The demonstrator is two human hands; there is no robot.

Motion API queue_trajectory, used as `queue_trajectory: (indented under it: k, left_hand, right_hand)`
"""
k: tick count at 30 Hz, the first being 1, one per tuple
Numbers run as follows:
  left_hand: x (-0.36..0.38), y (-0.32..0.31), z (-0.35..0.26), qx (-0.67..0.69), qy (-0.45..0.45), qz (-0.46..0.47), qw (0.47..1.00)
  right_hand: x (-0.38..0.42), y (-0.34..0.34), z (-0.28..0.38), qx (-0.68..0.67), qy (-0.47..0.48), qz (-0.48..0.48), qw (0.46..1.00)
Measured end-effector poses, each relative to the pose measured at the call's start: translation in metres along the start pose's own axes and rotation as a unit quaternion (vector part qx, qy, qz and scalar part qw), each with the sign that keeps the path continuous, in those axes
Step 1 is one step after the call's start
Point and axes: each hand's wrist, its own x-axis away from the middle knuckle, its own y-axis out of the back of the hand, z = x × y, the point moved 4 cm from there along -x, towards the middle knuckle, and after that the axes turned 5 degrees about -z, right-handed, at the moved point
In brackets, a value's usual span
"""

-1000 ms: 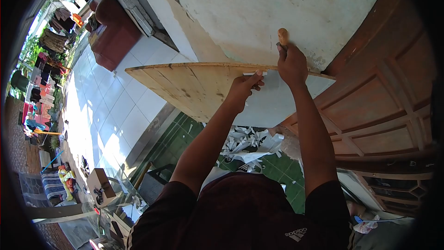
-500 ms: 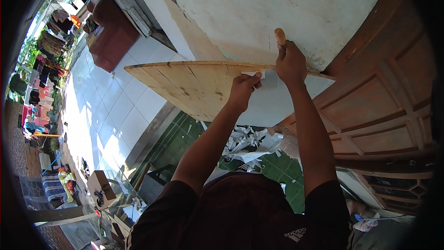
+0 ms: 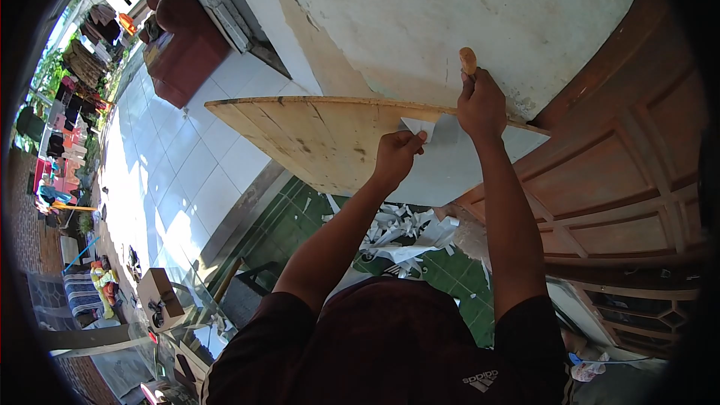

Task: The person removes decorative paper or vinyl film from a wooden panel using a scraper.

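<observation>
A large wooden board point(image 3: 315, 139) stands in front of me, bare wood on its left part and a light grey-white sheet point(image 3: 450, 169) on its right part. My left hand point(image 3: 399, 156) pinches a small white flap point(image 3: 416, 127) of this sheet close to the board's upper edge. Higher and to the right, my right hand point(image 3: 481, 105) is closed round a tool with an orange-brown wooden handle point(image 3: 468, 61); the tool's working end is hidden behind the hand, at the board's top edge.
White torn strips point(image 3: 401, 232) lie on the green tiled floor point(image 3: 289, 217) below the board. A stained wall point(image 3: 405, 22) rises behind it, with a brown panelled door point(image 3: 600, 165) at right. A dark red sofa point(image 3: 187, 60) and a cardboard box point(image 3: 159, 296) are at left.
The white flap at my left hand is larger and folded down, and that hand has moved slightly lower. My right hand with the tool has shifted a little to the right in view.
</observation>
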Motion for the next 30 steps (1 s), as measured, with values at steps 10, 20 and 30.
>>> queue_trajectory:
  k: [10, 20, 30]
  left_hand:
    - [0.029, 0.01, 0.022, -0.186, -0.075, 0.001, 0.98]
    - [-0.011, 0.017, -0.018, -0.106, 0.013, 0.028, 0.994]
    - [-0.024, 0.002, -0.011, -0.014, 0.049, -0.044, 0.998]
  right_hand:
    - [0.005, 0.006, 0.005, 0.001, -0.018, 0.024, 1.0]
    - [0.004, -0.001, 0.004, 0.024, -0.034, 0.029, 0.999]
    - [0.004, -0.008, 0.002, 0.035, -0.02, 0.011, 0.999]
